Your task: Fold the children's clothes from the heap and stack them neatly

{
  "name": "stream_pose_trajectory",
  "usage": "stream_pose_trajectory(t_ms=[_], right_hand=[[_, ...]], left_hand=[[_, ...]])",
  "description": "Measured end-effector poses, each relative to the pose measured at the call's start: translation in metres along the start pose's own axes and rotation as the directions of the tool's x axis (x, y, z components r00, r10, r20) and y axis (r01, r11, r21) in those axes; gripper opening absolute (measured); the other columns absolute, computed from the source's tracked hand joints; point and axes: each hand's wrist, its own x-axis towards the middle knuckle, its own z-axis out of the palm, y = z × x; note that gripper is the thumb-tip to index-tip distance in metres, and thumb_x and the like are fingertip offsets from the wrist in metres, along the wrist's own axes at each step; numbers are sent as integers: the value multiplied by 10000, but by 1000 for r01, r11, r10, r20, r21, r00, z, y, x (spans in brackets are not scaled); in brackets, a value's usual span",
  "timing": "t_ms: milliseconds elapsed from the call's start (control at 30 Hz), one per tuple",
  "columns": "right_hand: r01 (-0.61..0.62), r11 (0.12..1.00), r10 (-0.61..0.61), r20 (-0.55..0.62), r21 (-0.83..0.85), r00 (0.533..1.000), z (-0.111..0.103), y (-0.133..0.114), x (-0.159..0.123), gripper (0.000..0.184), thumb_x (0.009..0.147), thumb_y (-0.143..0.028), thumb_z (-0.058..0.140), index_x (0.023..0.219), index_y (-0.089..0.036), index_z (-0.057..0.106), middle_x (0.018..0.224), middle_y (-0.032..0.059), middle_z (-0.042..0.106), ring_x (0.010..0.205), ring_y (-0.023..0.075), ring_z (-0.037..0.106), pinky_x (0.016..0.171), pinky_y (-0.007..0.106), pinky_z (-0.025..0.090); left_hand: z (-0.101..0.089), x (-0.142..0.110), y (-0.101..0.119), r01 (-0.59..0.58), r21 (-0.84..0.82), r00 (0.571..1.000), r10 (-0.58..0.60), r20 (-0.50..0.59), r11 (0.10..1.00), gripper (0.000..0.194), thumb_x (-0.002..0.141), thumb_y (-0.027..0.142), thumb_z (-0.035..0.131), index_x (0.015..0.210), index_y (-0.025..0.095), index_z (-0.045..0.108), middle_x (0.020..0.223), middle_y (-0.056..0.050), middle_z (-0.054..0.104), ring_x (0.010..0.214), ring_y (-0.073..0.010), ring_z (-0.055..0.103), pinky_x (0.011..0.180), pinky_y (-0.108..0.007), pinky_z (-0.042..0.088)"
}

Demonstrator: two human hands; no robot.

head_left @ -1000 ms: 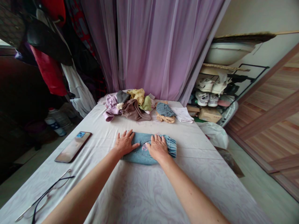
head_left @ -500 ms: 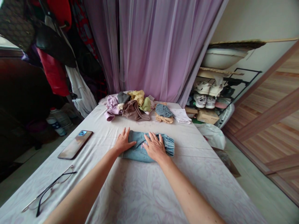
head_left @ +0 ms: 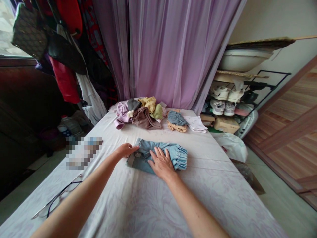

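Note:
Folded light-blue jeans [head_left: 143,167] with a gathered elastic end at the right lie across the middle of the cloth-covered surface. My left hand [head_left: 125,150] is closed at their left edge, thumb and fingers pinching the denim; part of its grip is hidden. Spread flat on top of the jeans is my right hand [head_left: 161,162], its fingers stretched out and pressing near the centre.
A loose clothes heap [head_left: 143,115] lies at the far edge, beside a small blue-and-tan stack [head_left: 177,121] and a folded white cloth [head_left: 195,124]. Eyeglasses [head_left: 58,196] and a blurred-out phone [head_left: 84,153] lie left. A purple curtain [head_left: 165,56] hangs behind; a shoe rack [head_left: 223,99] stands right.
My left hand has gone from lying flat on the jeans to pinching their left edge. The right hand stays flat on them. The view has shifted slightly.

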Motion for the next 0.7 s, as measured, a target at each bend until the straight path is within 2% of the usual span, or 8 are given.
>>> stream_pose_trajectory(t_ms=[100, 167, 333, 433, 500, 567, 600, 700], right_hand=[[-1, 1000, 1, 0, 4, 1000, 0, 0, 0, 589, 972, -503, 333, 1485, -219, 387, 1576, 144, 301, 1465, 273, 214, 1171, 540, 43], [-1, 1000, 1, 0, 6, 1000, 1, 0, 1, 590, 973, -502, 328, 1483, -212, 391, 1573, 145, 307, 1464, 274, 216, 1172, 541, 44], [4, 1000, -4, -8, 7, 1000, 1, 0, 1, 580, 966, -488, 356, 1466, -200, 416, 1570, 147, 313, 1456, 278, 237, 1175, 537, 54], [15, 996, -13, -27, 88, 1000, -1, 3, 3, 532, 955, -381, 390, 1445, -183, 446, 1544, 134, 371, 1438, 266, 285, 1183, 522, 103], [17, 973, -7, -46, 228, 999, -5, 9, 6, 542, 919, -280, 418, 1444, -148, 443, 1521, 132, 410, 1415, 237, 338, 1188, 460, 178], [-3, 898, 33, -61, 439, 998, -11, 17, 10, 582, 871, -214, 440, 1446, -125, 437, 1490, 128, 455, 1382, 209, 397, 1168, 389, 264], [-18, 832, 62, -61, 554, 996, -15, 22, 12, 587, 858, -205, 443, 1441, -131, 446, 1473, 119, 480, 1361, 202, 428, 1148, 369, 307], [-114, 531, 191, 12, 840, 981, -30, 37, 15, 525, 890, -272, 410, 1402, -193, 498, 1435, 88, 527, 1273, 219, 526, 1024, 390, 465]], left_hand=[[0, 3, 3, 21, -8, 997, -21, 71, 1000, 547, 687, 716, 583, 645, 172, 624, 638, -74, 659, 637, -229, 650, 527, -266, 460], [1, 2, 5, 11, -8, 997, -10, 78, 1000, 548, 662, 718, 607, 606, 173, 603, 643, -77, 653, 637, -229, 639, 521, -270, 444], [12, -7, 12, -44, -118, 998, 39, -43, 992, 466, 701, 642, 625, 771, 182, 618, 795, -50, 709, 733, -201, 646, 518, -230, 413], [19, -14, 20, -29, -331, 1000, 28, -9, 943, 454, 748, 596, 618, 918, 174, 606, 876, -54, 729, 746, -180, 668, 531, -213, 442], [20, -18, 27, -43, -436, 999, 52, 8, 899, 462, 776, 563, 610, 1016, 169, 590, 921, -63, 737, 763, -176, 684, 554, -210, 471], [19, -22, 36, -81, -449, 997, 81, -19, 890, 467, 785, 524, 617, 1088, 171, 570, 949, -59, 737, 784, -177, 691, 570, -213, 488], [18, -24, 42, -106, -421, 994, 94, -48, 901, 467, 786, 506, 620, 1110, 174, 564, 956, -55, 734, 793, -179, 690, 575, -216, 492], [17, -30, 65, -187, -255, 978, 155, -141, 949, 467, 773, 477, 632, 1130, 183, 570, 960, -44, 723, 826, -194, 682, 600, -231, 491]])
